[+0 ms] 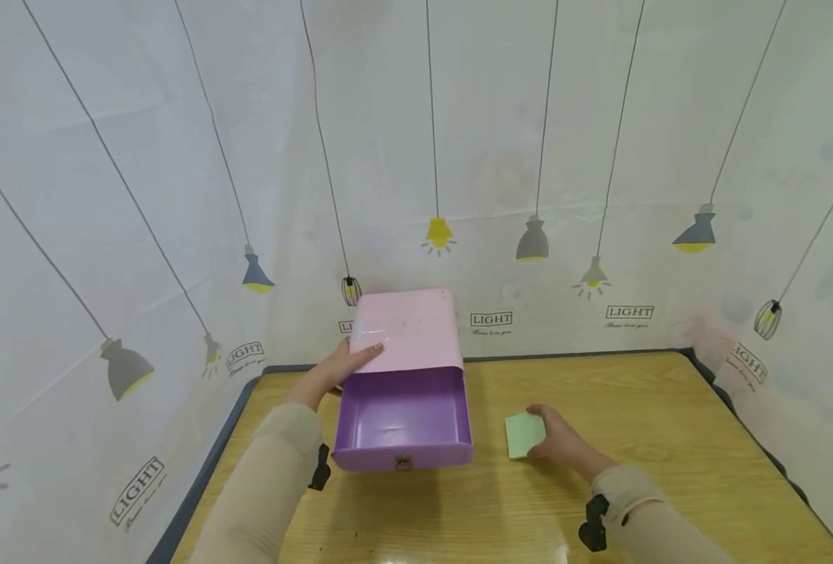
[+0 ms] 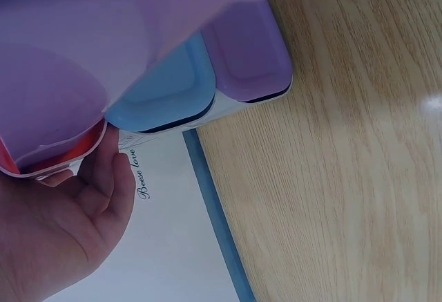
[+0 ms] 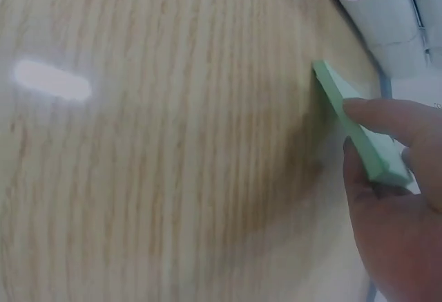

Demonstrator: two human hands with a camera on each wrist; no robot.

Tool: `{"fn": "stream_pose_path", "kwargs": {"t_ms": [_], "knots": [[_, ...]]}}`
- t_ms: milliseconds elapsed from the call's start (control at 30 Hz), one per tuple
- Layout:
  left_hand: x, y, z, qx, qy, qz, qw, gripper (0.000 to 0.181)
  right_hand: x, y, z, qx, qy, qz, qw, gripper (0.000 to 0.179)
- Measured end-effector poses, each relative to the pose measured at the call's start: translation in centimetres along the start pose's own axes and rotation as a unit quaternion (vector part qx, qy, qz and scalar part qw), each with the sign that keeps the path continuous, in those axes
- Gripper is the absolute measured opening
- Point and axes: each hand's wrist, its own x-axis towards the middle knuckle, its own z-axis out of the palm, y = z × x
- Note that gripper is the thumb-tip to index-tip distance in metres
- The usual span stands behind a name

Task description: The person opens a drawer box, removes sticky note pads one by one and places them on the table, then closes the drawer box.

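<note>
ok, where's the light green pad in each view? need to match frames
Head: light green pad low, right of centre, in the right hand, to the right of the open purple drawer.
Left wrist: not in it.
Right wrist: right of centre, about mid-height, pinched by that hand.
Shared landmark: wooden tabletop, visible in all three.

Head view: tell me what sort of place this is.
Probably a small makeshift tabletop booth: sheeting printed with lamps encloses three sides of a wood-grain table.

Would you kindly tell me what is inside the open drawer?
The open drawer shows only bare purple surfaces inside; the pink top would hide anything farther back.
</note>
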Motion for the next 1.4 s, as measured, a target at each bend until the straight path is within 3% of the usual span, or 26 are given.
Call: {"fn": "stream_pose_path", "kwargs": {"t_ms": [267,500,800,1067,1400], "knots": [[0.2,0.1,-0.2,-0.001,0.0,-0.004,1.0,0.106,-0.1,0.3,0.9,-0.039,0.019,0.041,0.9982,0.068],[0.4,0.2,-0.2,-0.008,-0.001,-0.006,1.0,0.107,-0.3,0.1,1.2,-0.097,0.032,0.026,0.9944,0.046],[0.1,0.1,-0.2,-0.007,0.002,-0.005,1.0,0.105,0.8,-0.1,1.8,-0.091,0.067,0.017,0.9934,0.04],[0.4,-0.2,-0.2,-0.013,0.002,-0.003,0.9999,0.107,2.2,-0.7,2.1,-0.088,0.092,0.037,0.9911,0.042],[0.5,-0.1,0.1,-0.023,-0.003,0.018,0.9995,0.093,4.2,0.7,2.4,-0.083,0.102,0.048,0.9901,0.042]]}}
